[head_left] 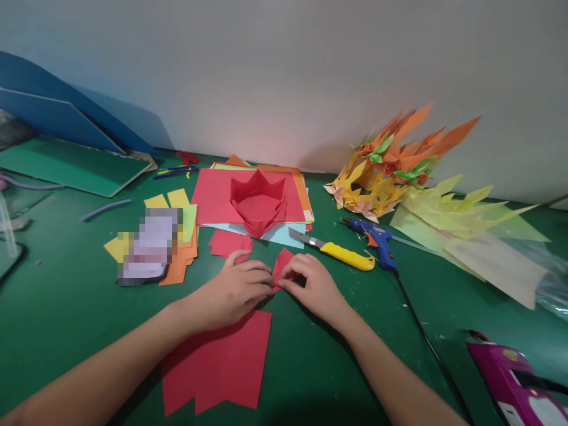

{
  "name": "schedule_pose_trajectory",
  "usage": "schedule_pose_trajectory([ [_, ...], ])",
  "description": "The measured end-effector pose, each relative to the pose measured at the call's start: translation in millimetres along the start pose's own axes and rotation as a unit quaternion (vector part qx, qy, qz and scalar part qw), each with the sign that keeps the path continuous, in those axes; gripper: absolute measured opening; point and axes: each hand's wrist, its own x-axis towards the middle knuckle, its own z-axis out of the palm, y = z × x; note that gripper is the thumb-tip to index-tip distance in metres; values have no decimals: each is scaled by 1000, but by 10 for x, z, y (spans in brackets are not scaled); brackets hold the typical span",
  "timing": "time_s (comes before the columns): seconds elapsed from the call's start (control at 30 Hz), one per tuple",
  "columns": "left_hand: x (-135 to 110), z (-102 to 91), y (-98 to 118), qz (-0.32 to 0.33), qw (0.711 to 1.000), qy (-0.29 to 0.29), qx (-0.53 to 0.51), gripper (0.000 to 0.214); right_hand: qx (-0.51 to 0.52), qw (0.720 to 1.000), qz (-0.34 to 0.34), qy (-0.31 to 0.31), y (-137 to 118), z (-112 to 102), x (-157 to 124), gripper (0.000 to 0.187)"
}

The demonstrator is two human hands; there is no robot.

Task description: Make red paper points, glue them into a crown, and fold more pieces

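A small folded piece of red paper (282,261) stands between my hands, coming to a point at the top. My right hand (316,289) pinches its lower right side between thumb and fingers. From the other side, my left hand (242,289) closes its fingertips on the paper's lower left edge; its thumb is hidden. Below my left forearm lie larger red sheets (222,367) with notched lower edges. Small red paper pieces (228,244) rest just beyond my left hand. Farther back, a red folded paper ring with points (258,207) sits on a stack of coloured sheets (208,198).
A yellow cutter knife (348,255) with its blade out and a blue glue gun (384,242) lie right, its cable (417,319) running forward. Paper crowns (373,192) stand behind. A phone (151,242) rests left on coloured papers (177,271). A purple device (510,378) sits front right.
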Motion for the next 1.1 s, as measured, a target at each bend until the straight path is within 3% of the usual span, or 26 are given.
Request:
schedule_pose_trajectory([
  [0.6,14,-51,123,10,999,-15,-52,27,0,1000,14,-6,-29,-21,12,19],
  [0.87,26,49,60,-48,997,52,-33,29,5,1000,19,-12,-48,-45,23,19],
  [1.1,26,44,-28,1,999,7,-32,34,4,1000,19,-9,-46,-24,17,15],
])
